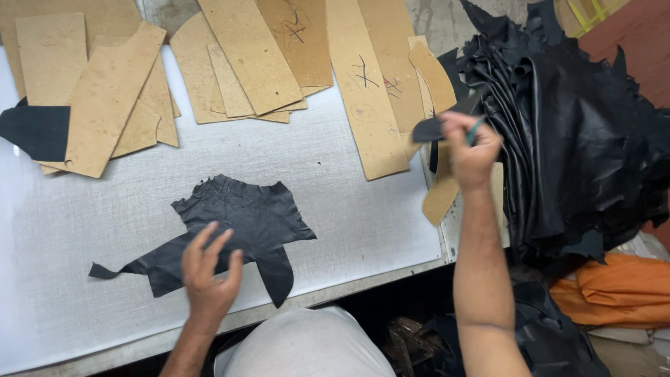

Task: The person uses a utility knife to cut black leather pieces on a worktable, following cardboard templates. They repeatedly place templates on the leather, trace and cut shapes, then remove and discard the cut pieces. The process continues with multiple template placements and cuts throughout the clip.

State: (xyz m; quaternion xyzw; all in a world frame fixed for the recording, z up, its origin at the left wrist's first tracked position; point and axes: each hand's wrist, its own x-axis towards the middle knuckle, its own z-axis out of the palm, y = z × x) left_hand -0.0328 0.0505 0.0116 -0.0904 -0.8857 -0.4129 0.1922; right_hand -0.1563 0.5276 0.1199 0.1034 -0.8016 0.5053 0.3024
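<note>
A ragged black leather scrap (230, 227) lies flat on the white table (335, 174) in front of me. My left hand (208, 272) hovers over its near edge with fingers spread, holding nothing. My right hand (470, 148) is raised at the table's right edge, shut on a small black leather piece (429, 128) together with a thin teal tool (476, 130). Under that hand a tan pattern piece (441, 195) sticks out past the table edge.
Several tan cardboard patterns (251, 56) are spread over the far half of the table, some with pen marks. A dark cut piece (36, 131) lies at far left. A heap of black hides (579, 146) fills the right side, with orange material (618, 290) below.
</note>
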